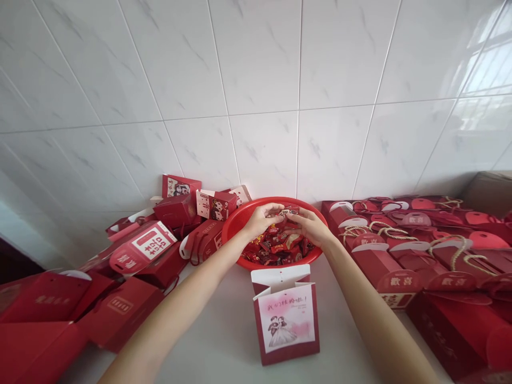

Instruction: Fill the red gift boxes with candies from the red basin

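Both of my hands are over a red plastic basket [230, 230] filled with wrapped candies [276, 246]. My left hand [264, 220] has its fingers closed on a small wrapped candy near the basket's far side. Beside it, my right hand [310, 225] has its thumb and fingers closed on a small wrapped candy too. The two hands' fingertips nearly meet. In front of the basket, between my forearms, a dark red gift box [286, 320] stands upright with its top open and a pale picture of a couple on its front.
Several red gift boxes [130, 250] lie piled at odd angles on the left. Rows of closed red boxes with rope handles [384, 261] fill the right side. A tiled wall [264, 149] rises behind the grey table [216, 330]. A brown object [488, 192] sits at the far right.
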Available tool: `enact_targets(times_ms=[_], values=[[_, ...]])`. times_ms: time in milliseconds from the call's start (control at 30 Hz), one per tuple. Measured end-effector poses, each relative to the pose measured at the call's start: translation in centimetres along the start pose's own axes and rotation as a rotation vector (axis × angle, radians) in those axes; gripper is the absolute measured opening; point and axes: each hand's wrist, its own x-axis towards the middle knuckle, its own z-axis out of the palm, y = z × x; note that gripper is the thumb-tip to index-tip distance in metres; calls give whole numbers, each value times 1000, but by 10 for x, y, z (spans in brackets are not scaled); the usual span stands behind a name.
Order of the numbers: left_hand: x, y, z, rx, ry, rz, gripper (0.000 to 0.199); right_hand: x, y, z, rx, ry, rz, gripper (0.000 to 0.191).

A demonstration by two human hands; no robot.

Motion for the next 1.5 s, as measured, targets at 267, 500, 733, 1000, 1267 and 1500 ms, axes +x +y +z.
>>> enact_targets(times_ms=[267, 500, 733, 1000, 1267, 1500], values=[[-1, -8, 6, 317, -130, -121, 26, 4, 1, -3, 32, 283, -101, 25], [0, -35, 0, 529, -181, -333, 22, 4, -2, -1, 111, 320, -82, 18], [5, -24, -8, 401, -33, -263, 12, 5, 0, -4, 193, 273, -103, 20], [8, -20, -8, 391, 125, -241, 15, 3, -3, -4, 227, 281, -82, 23], [-5, -11, -13, 639, 132, -245, 25, 3, -4, -3, 246, 318, -86, 22], [-11, -12, -4, 753, -377, -315, 38, 5, -2, -4, 236, 314, -62, 26]])
